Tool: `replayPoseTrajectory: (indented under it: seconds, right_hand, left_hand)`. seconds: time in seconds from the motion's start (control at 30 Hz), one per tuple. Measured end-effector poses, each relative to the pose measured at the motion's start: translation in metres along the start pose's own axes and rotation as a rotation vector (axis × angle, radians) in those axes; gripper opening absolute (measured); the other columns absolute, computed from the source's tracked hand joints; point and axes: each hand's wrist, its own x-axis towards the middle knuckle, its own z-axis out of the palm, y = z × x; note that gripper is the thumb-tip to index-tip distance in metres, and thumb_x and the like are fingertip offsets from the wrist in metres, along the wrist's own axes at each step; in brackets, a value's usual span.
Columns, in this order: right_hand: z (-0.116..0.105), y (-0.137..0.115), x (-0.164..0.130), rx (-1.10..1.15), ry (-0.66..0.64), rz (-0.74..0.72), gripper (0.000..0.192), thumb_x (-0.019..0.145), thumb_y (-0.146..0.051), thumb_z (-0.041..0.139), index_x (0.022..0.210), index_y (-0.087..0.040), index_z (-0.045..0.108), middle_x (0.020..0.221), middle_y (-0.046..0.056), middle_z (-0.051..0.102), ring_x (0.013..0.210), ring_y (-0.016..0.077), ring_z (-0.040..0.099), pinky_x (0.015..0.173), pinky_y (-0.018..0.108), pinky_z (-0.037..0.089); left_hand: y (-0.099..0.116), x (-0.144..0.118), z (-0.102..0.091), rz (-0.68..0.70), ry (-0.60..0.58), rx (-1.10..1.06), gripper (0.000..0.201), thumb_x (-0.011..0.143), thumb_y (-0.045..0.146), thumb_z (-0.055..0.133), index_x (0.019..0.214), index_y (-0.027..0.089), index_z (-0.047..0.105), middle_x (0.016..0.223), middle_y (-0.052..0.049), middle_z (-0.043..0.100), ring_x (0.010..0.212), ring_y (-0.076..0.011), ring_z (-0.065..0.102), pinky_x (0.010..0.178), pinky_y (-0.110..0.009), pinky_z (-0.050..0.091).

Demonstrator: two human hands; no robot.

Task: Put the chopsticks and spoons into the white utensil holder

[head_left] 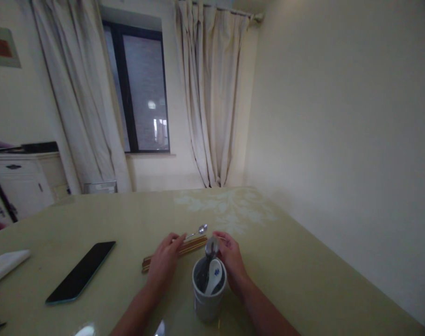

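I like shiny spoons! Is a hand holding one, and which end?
The left hand pinches the small metal spoon at its handle end, bowl pointing away. The right hand touches the chopsticks, but its grip is unclear.

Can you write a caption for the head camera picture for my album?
Two hands, left hand and right hand, on chopsticks behind a spoon-filled cup.
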Motion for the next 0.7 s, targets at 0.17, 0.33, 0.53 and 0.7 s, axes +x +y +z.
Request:
replayPoseTrajectory:
  seconds: [0.17, 0.33, 0.53, 0.7]
  right_hand:
    - [-0.003, 0.001, 0.001, -0.015, -0.016, -0.053, 0.060, 0.079, -0.075, 0.072, 0.090, -0.016, 0.077, 0.086, 0.009, 0.078, 0.076, 0.0234, 0.073, 0.065, 0.031, 0.055]
    - [-0.001, -0.002, -0.002, -0.009, -0.122, -0.114, 0.064, 0.086, -0.077, 0.064, 0.089, -0.015, 0.078, 0.083, 0.010, 0.076, 0.073, 0.0223, 0.070, 0.067, 0.031, 0.053]
    - [0.003, -0.018, -0.014, -0.049, -0.261, -0.180, 0.044, 0.081, -0.059, 0.082, 0.072, -0.017, 0.073, 0.067, 0.001, 0.068, 0.063, 0.0144, 0.059, 0.064, 0.026, 0.046]
    - [0.003, -0.021, -0.014, -0.081, -0.236, -0.133, 0.045, 0.071, -0.055, 0.091, 0.064, -0.016, 0.069, 0.061, -0.001, 0.065, 0.057, 0.0120, 0.054, 0.058, 0.024, 0.042]
  left_hand:
    - [-0.046, 0.012, -0.005, -0.080, 0.088, 0.086, 0.067, 0.085, -0.006, 0.033, 0.137, 0.022, 0.065, 0.117, -0.010, 0.065, 0.105, -0.0206, 0.064, 0.098, -0.032, 0.048]
    - [-0.065, 0.020, -0.001, -0.123, 0.091, 0.008, 0.042, 0.098, 0.014, 0.037, 0.119, 0.018, 0.074, 0.113, -0.011, 0.071, 0.111, -0.0254, 0.067, 0.103, -0.038, 0.048]
    - [-0.065, 0.024, 0.003, -0.091, 0.033, -0.012, 0.038, 0.096, 0.014, 0.044, 0.108, 0.019, 0.080, 0.108, -0.010, 0.075, 0.106, -0.0233, 0.069, 0.099, -0.035, 0.050]
    - [-0.060, 0.021, -0.001, -0.070, -0.004, -0.011, 0.038, 0.099, 0.020, 0.043, 0.105, 0.019, 0.081, 0.107, -0.011, 0.075, 0.104, -0.0237, 0.068, 0.098, -0.034, 0.049]
